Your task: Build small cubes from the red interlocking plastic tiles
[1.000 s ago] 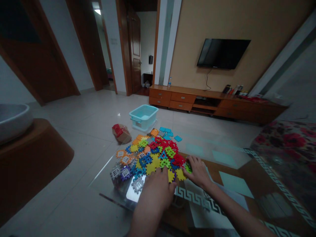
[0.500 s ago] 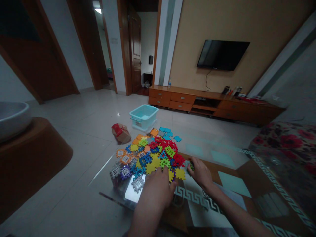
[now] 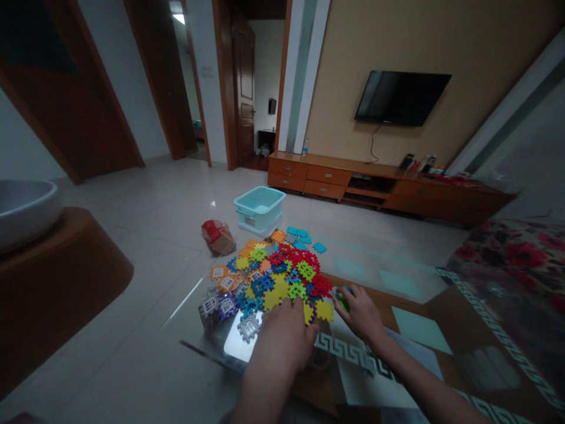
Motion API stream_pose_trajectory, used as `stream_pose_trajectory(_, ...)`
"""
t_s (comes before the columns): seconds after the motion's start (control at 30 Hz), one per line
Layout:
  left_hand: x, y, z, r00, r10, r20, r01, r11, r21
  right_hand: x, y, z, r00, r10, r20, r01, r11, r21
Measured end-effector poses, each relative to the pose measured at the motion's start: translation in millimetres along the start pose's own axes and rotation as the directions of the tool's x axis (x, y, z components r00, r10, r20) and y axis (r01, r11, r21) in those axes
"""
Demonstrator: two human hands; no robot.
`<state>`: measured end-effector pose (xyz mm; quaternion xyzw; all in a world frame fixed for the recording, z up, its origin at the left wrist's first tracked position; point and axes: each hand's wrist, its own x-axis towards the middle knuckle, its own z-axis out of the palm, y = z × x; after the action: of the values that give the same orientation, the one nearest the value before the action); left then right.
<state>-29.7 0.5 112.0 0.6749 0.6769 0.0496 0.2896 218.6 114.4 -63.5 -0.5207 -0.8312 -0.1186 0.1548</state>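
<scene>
A heap of colourful interlocking plastic building pieces lies on the glass table. My left hand reaches onto the near side of the heap, back of the hand up. Its fingers are curled down beside a lime-green piece and a yellow piece; the fingertips and anything under them are hidden. To the right of the heap, my right hand is closed on a green interlocking piece, with a bit of blue showing at its fingers. A yellow square piece lies between the hands.
Beyond the heap stands a light-blue plastic tub, with a crumpled brown and red paper bag to its left. The glass table stretches right, with a patterned border. A low wooden cabinet runs along the far wall.
The right hand has turned slightly, and more of the green piece and some blue now show at its fingers. The left hand stays on the heap. The view has shifted slightly.
</scene>
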Motion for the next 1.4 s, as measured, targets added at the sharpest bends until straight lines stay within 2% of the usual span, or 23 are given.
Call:
stream_pose_trajectory(0.33,-0.3,-2.9,2.2,1.000,0.011,-0.003,-0.012,1.000,-0.021,-6.7,-2.0,-2.9,0.997,0.021,-0.077,-0.028,0.995,-0.094)
stream_pose_trajectory(0.73,-1.1,-5.3,1.4,1.000,0.005,-0.015,-0.006,1.000,-0.031,-8.8,1.5,6.0,0.988,-0.032,-0.150,0.043,0.996,0.072)
stream_pose_trajectory(0.83,-1.7,-5.7,0.4,1.000,0.002,-0.012,-0.003,0.999,-0.032,-3.9,5.6,1.1,0.992,0.005,-0.127,0.009,0.994,0.112)
stream_pose_trajectory(0.93,-2.4,-6.8,0.1,1.000,0.006,-0.009,-0.006,0.999,-0.044,0.7,9.8,-7.9,0.992,0.086,-0.088,-0.076,0.991,0.114)
stream_pose_trajectory(1.03,-2.8,-7.1,-0.2,1.000,0.003,-0.012,-0.003,0.999,-0.046,-1.7,11.4,-12.4,0.991,0.130,-0.037,-0.127,0.989,0.079)
stream_pose_trajectory(1.1,-2.9,-6.7,-0.5,1.000,-0.004,-0.014,0.003,0.999,-0.038,-5.6,13.0,-12.0,0.990,0.144,-0.007,-0.142,0.981,0.131)
stream_pose_trajectory(1.17,-3.0,-6.1,-0.6,1.000,-0.003,-0.013,0.002,1.000,-0.029,-7.4,17.9,-11.8,0.982,0.190,-0.018,-0.181,0.957,0.225)
stream_pose_trajectory(1.3,-3.2,-5.6,-0.4,1.000,0.000,-0.001,0.000,0.999,-0.032,-4.0,37.4,-18.3,0.950,0.286,-0.127,-0.232,0.916,0.328)
stream_pose_trajectory(1.4,-2.9,-5.5,-0.4,1.000,-0.003,0.004,0.003,1.000,-0.027,-7.8,45.6,-21.7,0.965,0.260,-0.042,-0.239,0.931,0.276)
